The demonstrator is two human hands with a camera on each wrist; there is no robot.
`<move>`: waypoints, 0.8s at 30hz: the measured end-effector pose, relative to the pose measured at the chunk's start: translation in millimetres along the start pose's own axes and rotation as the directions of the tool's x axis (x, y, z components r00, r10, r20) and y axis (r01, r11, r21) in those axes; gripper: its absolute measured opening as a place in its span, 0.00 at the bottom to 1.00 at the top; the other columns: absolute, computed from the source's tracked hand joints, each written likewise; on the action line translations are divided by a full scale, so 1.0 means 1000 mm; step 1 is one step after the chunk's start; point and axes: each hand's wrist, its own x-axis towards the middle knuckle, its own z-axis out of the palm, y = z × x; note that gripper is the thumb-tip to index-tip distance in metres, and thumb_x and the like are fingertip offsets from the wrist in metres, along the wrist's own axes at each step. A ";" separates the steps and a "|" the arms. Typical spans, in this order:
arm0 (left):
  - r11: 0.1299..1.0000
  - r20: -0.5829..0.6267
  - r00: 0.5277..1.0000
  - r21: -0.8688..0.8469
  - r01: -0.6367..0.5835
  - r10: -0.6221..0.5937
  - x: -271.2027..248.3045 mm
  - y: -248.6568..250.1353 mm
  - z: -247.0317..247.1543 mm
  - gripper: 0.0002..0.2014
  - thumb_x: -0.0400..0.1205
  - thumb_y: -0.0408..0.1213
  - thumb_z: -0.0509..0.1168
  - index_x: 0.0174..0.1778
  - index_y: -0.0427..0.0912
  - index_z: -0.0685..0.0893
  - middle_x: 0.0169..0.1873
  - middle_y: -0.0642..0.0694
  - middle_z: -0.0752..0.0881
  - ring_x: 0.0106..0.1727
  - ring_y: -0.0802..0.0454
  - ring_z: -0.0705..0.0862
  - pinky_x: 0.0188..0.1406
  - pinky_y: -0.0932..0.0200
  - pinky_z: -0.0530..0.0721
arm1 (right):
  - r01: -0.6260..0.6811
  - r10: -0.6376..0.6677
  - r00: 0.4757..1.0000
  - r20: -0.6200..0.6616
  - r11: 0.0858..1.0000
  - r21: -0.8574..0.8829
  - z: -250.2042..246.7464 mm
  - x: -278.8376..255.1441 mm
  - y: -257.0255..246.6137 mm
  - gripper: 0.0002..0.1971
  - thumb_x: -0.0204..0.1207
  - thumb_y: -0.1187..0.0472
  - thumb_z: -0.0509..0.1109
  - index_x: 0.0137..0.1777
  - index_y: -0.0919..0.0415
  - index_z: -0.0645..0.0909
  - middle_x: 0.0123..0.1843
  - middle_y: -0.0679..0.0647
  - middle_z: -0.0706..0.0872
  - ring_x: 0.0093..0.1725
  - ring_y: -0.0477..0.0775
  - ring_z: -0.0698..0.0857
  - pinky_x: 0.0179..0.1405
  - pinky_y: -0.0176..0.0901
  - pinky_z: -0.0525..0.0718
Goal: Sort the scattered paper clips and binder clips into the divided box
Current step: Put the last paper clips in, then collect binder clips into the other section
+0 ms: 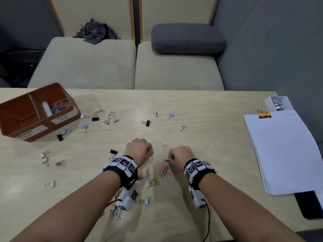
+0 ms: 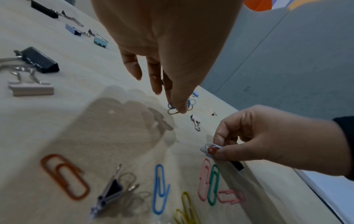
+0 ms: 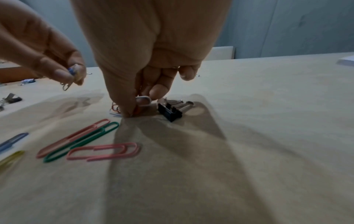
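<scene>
My left hand (image 1: 150, 151) hovers mid-table and pinches a few paper clips (image 2: 173, 109) between thumb and fingertips; blue and yellowish ones show in the right wrist view (image 3: 71, 74). My right hand (image 1: 169, 160) is low over the table and pinches white and orange paper clips (image 2: 210, 149). A black binder clip (image 3: 169, 112) lies just behind its fingers. Pink and green paper clips (image 1: 164, 170), a blue one (image 1: 148, 174) and yellow ones (image 1: 155, 179) lie between my wrists. The brown divided box (image 1: 17, 110) stands at far left with coloured paper clips (image 1: 60, 105) in its PAPER CLIP compartment.
Several binder clips in black, blue, pink and white are scattered across the table, some near the box (image 1: 95, 117) and some by my left forearm (image 1: 145, 201). A stack of white paper (image 1: 283, 151) and a small white box (image 1: 279, 103) sit at right.
</scene>
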 end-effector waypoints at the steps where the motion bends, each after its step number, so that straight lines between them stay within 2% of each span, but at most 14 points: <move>1: 1.000 -0.001 1.000 -0.006 -0.001 0.001 -0.002 0.000 -0.001 0.09 0.83 0.47 0.61 0.54 0.51 0.83 0.57 0.51 0.81 0.63 0.47 0.75 0.59 0.50 0.72 | -0.003 0.003 1.000 0.002 1.000 0.028 -0.001 0.000 0.001 0.09 0.79 0.50 0.65 0.50 0.52 0.83 0.51 0.51 0.88 0.59 0.56 0.81 0.66 0.50 0.67; 5: 0.997 0.045 0.999 -0.079 -0.002 0.005 -0.006 0.005 0.000 0.06 0.81 0.48 0.65 0.49 0.51 0.82 0.51 0.51 0.85 0.57 0.47 0.81 0.56 0.52 0.74 | -0.009 0.010 1.000 -0.003 0.989 0.145 -0.002 -0.009 0.010 0.06 0.78 0.49 0.66 0.47 0.49 0.82 0.44 0.48 0.84 0.57 0.54 0.81 0.64 0.47 0.68; 7: 0.993 0.080 0.996 -0.114 -0.023 0.032 -0.008 0.010 0.002 0.06 0.79 0.47 0.67 0.49 0.51 0.82 0.47 0.53 0.87 0.54 0.48 0.83 0.55 0.52 0.75 | -0.008 0.005 1.000 0.013 0.985 0.171 -0.001 -0.017 0.016 0.07 0.77 0.49 0.69 0.48 0.50 0.84 0.48 0.48 0.88 0.56 0.52 0.83 0.64 0.46 0.70; 9: 0.991 0.103 0.993 -0.126 -0.049 0.062 -0.011 0.019 0.007 0.10 0.79 0.47 0.67 0.54 0.51 0.80 0.46 0.53 0.88 0.54 0.50 0.83 0.57 0.52 0.76 | 0.006 -0.011 1.000 0.029 0.983 0.183 0.001 -0.025 0.022 0.07 0.75 0.52 0.70 0.49 0.52 0.85 0.50 0.48 0.89 0.55 0.52 0.84 0.64 0.43 0.73; 12: 0.984 0.154 0.986 -0.178 -0.029 0.057 -0.016 0.031 0.017 0.14 0.78 0.46 0.69 0.56 0.49 0.78 0.45 0.53 0.89 0.53 0.50 0.85 0.59 0.51 0.78 | 0.024 -0.036 0.998 0.054 0.978 0.208 0.007 -0.037 0.024 0.07 0.74 0.54 0.72 0.50 0.52 0.85 0.50 0.49 0.89 0.54 0.52 0.85 0.52 0.36 0.73; 14: 0.981 0.175 0.984 -0.194 -0.001 0.036 -0.019 0.036 0.027 0.13 0.77 0.46 0.68 0.55 0.48 0.78 0.46 0.52 0.90 0.54 0.49 0.85 0.59 0.51 0.78 | 0.043 -0.055 0.998 0.044 0.972 0.230 0.012 -0.043 0.021 0.10 0.72 0.50 0.73 0.51 0.51 0.84 0.48 0.48 0.89 0.51 0.52 0.85 0.48 0.35 0.72; 16: 0.988 0.183 0.983 -0.154 0.018 0.011 -0.020 0.040 0.036 0.13 0.77 0.48 0.68 0.54 0.49 0.78 0.49 0.51 0.89 0.55 0.47 0.84 0.59 0.51 0.77 | 0.053 -0.060 0.998 0.023 0.971 0.234 0.017 -0.046 0.017 0.14 0.72 0.46 0.72 0.54 0.49 0.82 0.48 0.48 0.90 0.51 0.52 0.86 0.54 0.39 0.72; 19: 0.997 0.156 0.987 -0.050 0.056 -0.047 -0.020 0.045 0.045 0.10 0.80 0.50 0.63 0.53 0.50 0.77 0.50 0.49 0.87 0.55 0.44 0.83 0.58 0.51 0.73 | 0.052 -0.054 0.999 0.009 0.986 0.158 0.023 -0.043 0.011 0.13 0.74 0.44 0.69 0.55 0.47 0.81 0.49 0.47 0.90 0.55 0.51 0.85 0.65 0.46 0.69; 21: 0.996 0.133 0.987 -0.012 0.088 -0.086 -0.018 0.048 0.047 0.11 0.82 0.51 0.59 0.51 0.50 0.79 0.48 0.48 0.87 0.54 0.43 0.84 0.57 0.51 0.73 | 0.037 -0.039 0.999 0.015 0.996 0.079 0.024 -0.040 0.009 0.12 0.75 0.44 0.68 0.53 0.47 0.82 0.51 0.46 0.90 0.56 0.51 0.85 0.66 0.49 0.67; 24: 0.995 0.155 0.983 0.011 0.099 -0.099 -0.015 0.052 0.045 0.10 0.82 0.51 0.61 0.50 0.50 0.81 0.50 0.48 0.87 0.58 0.44 0.82 0.59 0.49 0.73 | 0.016 -0.016 1.000 0.019 1.000 -0.003 0.026 -0.035 0.005 0.09 0.77 0.48 0.67 0.53 0.47 0.83 0.54 0.48 0.89 0.58 0.54 0.84 0.66 0.50 0.67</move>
